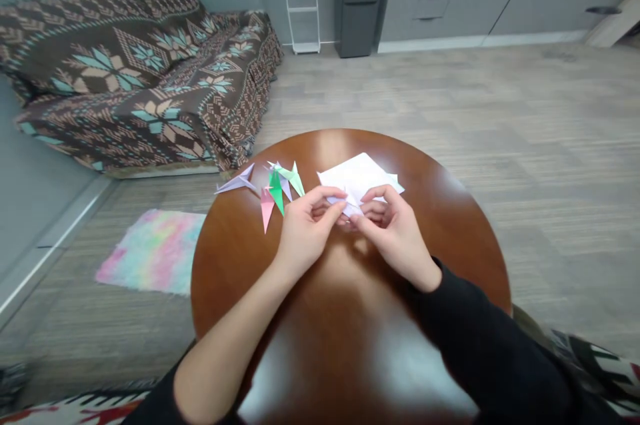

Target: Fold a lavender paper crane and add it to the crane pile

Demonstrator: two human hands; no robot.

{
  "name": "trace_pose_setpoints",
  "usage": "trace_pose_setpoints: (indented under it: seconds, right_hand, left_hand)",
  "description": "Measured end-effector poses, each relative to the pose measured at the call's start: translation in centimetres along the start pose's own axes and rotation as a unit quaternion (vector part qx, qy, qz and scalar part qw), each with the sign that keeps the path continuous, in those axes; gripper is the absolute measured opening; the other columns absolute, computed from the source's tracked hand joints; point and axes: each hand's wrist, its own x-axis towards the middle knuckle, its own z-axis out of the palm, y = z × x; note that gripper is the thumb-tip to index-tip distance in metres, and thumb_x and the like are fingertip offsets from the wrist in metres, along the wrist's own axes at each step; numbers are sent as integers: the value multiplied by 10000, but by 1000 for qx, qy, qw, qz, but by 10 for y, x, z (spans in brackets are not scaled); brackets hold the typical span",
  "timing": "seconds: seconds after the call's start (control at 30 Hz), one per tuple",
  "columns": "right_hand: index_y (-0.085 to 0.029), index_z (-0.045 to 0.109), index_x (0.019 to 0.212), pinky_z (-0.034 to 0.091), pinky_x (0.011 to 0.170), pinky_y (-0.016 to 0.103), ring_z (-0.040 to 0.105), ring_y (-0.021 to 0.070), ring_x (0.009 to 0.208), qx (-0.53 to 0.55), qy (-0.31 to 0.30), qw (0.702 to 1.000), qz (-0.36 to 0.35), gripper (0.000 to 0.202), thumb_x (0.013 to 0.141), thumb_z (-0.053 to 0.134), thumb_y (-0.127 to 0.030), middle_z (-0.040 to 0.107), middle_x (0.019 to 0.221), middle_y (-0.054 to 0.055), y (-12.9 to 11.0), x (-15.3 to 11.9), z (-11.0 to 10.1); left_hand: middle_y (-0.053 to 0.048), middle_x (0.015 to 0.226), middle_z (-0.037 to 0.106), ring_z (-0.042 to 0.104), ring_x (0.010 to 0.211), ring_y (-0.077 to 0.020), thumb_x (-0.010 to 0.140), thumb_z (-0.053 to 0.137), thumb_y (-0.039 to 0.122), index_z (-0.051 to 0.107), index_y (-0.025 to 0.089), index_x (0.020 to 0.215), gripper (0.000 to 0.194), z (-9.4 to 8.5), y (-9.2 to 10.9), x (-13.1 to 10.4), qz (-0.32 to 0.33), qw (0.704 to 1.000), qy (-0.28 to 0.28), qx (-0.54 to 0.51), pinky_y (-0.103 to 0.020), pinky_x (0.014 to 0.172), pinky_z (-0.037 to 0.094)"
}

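A small folded piece of pale lilac paper (353, 206) is held between my two hands, above the near side of the paper stack. My left hand (313, 218) pinches its left part between thumb and forefinger. On the other side, my right hand (393, 225) grips the right part with thumb and fingers. The exact folds are partly hidden by the fingertips. Just beyond lie white paper sheets (357, 171), with a pale green corner (395, 179) showing at the right. Left of my left hand are several folded paper cranes, among them a green one (276, 190) and a pink one (267, 206).
Everything rests on a round brown wooden table (450, 245). A lilac folded crane (240, 181) reaches over its left edge. Beyond stand a sofa with a patterned cover (165, 91) and grey cabinets (460, 1). A pastel fluffy rug (153, 248) lies on the floor at left.
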Motion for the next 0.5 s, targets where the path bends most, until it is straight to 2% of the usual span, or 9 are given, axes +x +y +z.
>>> trace_pose_setpoints:
  seconds: [0.1, 0.2, 0.33, 0.5]
  right_hand:
    - [-242, 493, 943, 532, 682, 284, 678, 153, 680, -31, -2, 999, -17, 336, 790, 789, -286, 646, 719, -42, 3, -1, 1]
    - [-242, 486, 909, 519, 672, 276, 653, 139, 653, -13, 6, 1000, -16, 337, 784, 797, -279, 615, 708, -55, 5, -1, 0]
    - [-243, 470, 866, 490, 630, 243, 656, 132, 659, 13, 8, 1000, -2, 363, 761, 817, -248, 640, 711, -51, 6, -1, 1]
    - [-232, 470, 817, 482, 619, 214, 650, 109, 641, 21, 29, 999, -2, 388, 716, 844, -214, 623, 681, -67, 2, -1, 3]
  left_hand:
    - [-9, 707, 699, 702, 664, -160, 869, 695, 315, 711, 182, 992, 182, 1, -1, -3, 15, 998, -10, 53, -254, 694, 565]
    - [-12, 722, 705, 712, 683, -172, 878, 682, 322, 709, 193, 1012, 188, 1, -1, -4, 26, 996, -13, 85, -262, 694, 562]
    - [-28, 768, 724, 719, 716, -184, 841, 719, 303, 695, 189, 1022, 215, 1, 0, -4, 15, 998, -27, 52, -264, 694, 562]
    - [-25, 769, 716, 698, 694, -157, 834, 733, 292, 701, 179, 1000, 203, 4, -2, -6, 25, 999, 4, 32, -245, 683, 554]
